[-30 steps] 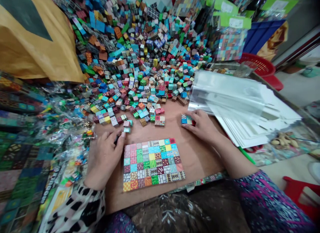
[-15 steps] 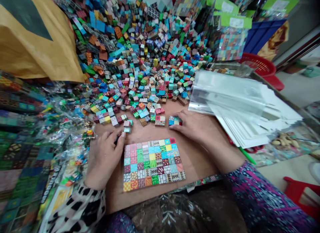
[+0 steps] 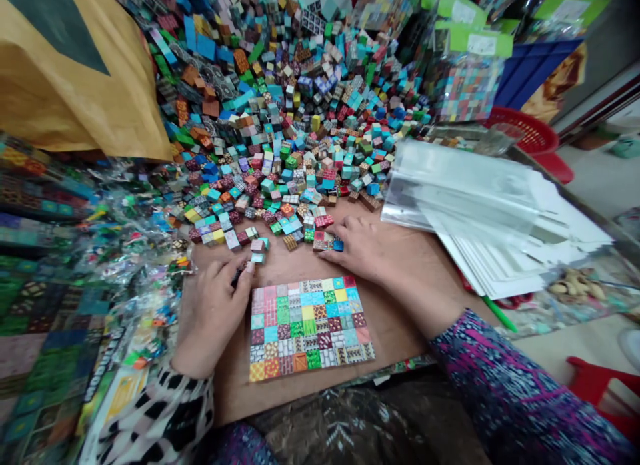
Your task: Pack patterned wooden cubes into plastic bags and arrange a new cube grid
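A flat grid of small patterned cubes (image 3: 310, 328) lies on the wooden tabletop (image 3: 400, 318), close to my body. Above it spreads a large heap of multicoloured cubes (image 3: 280, 118). My left hand (image 3: 213, 315) rests beside the grid's left edge, with a small dark cube (image 3: 235, 277) pinched in its fingers. My right hand (image 3: 365, 248) reaches over the wood above the grid. Its fingertips press on a few small cubes, including a blue one (image 3: 339, 246), at the heap's lower edge. The fingers partly hide these cubes.
A stack of white sheets and clear plastic sleeves (image 3: 500, 215) lies to the right. Bagged cubes (image 3: 467, 88) and a red basket (image 3: 525, 132) stand behind it. A brown paper bag (image 3: 75, 72) looms at upper left, with plastic packets (image 3: 130, 265) along the left.
My right hand has slid left across the wood, carrying the small cubes to the heap's lower edge. My left hand has barely moved.
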Available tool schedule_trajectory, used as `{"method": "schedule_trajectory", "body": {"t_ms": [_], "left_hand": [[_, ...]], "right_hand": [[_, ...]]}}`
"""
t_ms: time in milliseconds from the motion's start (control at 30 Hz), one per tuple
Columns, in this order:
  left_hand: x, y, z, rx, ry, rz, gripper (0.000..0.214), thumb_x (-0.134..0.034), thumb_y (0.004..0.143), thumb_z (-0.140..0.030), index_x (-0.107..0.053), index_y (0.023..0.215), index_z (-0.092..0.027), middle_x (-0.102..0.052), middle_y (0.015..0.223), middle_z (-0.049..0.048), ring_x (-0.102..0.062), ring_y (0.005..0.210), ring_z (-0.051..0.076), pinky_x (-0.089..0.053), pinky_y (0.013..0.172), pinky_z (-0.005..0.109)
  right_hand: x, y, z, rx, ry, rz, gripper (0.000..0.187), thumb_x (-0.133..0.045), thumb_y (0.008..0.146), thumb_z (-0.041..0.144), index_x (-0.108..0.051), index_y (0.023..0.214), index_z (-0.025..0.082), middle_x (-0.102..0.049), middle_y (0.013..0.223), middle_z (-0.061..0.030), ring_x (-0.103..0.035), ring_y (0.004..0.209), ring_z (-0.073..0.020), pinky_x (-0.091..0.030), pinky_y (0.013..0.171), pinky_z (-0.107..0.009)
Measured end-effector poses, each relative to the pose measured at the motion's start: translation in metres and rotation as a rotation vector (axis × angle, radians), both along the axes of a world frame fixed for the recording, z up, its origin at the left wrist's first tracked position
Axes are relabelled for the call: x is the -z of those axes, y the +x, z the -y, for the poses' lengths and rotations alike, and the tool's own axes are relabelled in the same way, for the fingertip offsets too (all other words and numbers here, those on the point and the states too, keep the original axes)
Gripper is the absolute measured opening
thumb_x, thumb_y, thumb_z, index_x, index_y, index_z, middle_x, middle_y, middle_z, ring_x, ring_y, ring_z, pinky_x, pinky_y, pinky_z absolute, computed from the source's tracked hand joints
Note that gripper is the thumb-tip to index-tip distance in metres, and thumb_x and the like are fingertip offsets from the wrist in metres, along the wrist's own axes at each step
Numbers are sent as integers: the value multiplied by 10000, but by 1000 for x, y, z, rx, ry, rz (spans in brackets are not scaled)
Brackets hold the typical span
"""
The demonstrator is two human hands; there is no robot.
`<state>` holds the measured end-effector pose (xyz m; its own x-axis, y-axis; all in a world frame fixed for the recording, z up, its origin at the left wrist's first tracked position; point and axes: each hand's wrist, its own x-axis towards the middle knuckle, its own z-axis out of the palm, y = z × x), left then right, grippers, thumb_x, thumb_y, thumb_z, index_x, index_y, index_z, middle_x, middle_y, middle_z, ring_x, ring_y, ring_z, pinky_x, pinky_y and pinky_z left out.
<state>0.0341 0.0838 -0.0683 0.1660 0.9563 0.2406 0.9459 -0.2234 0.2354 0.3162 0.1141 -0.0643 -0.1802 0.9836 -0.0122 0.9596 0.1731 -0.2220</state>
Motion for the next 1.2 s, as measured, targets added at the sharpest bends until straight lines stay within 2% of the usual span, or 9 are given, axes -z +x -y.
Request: {"method": "schedule_trajectory", "body": {"t_ms": [100,300,400,500,633,733,833,967,1200], "left_hand": [[-1,1,0,9,1,30,504,-376,988,-468,-715,1211,-169,-708,975,112,-671,909,277,-505,818,393],[2,-1,1,-3,-3,54,481,-411,983,-457,-712,1204,-153,-709,1024,125,-669,951,288,-519,844,412],[3,-3,5,5,67,49,443,-425,989,-444,-687,1241,-191,-695,1093,118,-644,1029,291,-500,914,438],[-4,2,8,79,176,37,388,-454,986,-408,-666,1257,-228,-678,1123,100,-616,1071,284,-478,954,452],[-19,26,-3,286,155,28,331,-455,980,-341,-722,1098,-185,-678,1077,107,-612,998,266,-495,877,414],[-22,52,-20,396,27,-23,331,-441,979,-294,-710,1129,-174,-669,1115,113,-592,1024,275,-482,886,426],[-20,77,-37,416,-30,-107,340,-472,964,-269,-664,1235,-195,-641,1186,118,-562,1071,295,-464,903,450],[-19,101,-49,440,-104,-237,336,-528,942,-292,-660,1239,-204,-629,1162,124,-546,1086,325,-462,874,450],[-19,108,-54,438,-145,-283,277,-511,951,-286,-646,1162,-169,-647,1073,122,-601,1047,301,-475,859,411]], "right_hand": [[-1,1,0,-6,-25,-36,446,-616,900,513,-661,1254,246,-586,1125,-113,-557,1039,-321,-439,918,-459],[0,18,6,-33,-60,-142,438,-638,904,460,-640,1291,255,-576,1142,-107,-573,1056,-291,-451,954,-431],[2,20,7,-28,-36,-129,435,-639,898,478,-648,1265,243,-586,1129,-111,-568,1064,-301,-451,958,-441],[2,18,6,-30,-21,-89,467,-657,876,494,-639,1274,251,-590,1137,-115,-553,1078,-326,-450,946,-467],[4,14,5,-30,-36,-99,470,-634,890,506,-630,1303,282,-577,1114,-109,-559,1057,-319,-447,938,-462],[5,15,4,-26,-31,-126,466,-642,884,501,-633,1304,298,-565,1096,-101,-570,1022,-302,-450,920,-444],[5,16,5,-39,-16,-118,458,-642,883,500,-642,1294,296,-567,1090,-97,-570,1016,-292,-450,909,-427],[4,17,5,-66,-14,-78,459,-626,892,509,-645,1295,291,-569,1081,-100,-559,1017,-286,-446,903,-412],[3,19,7,-72,-75,-72,515,-647,895,473,-598,1376,298,-548,1148,-113,-560,1048,-284,-445,937,-414]]}}
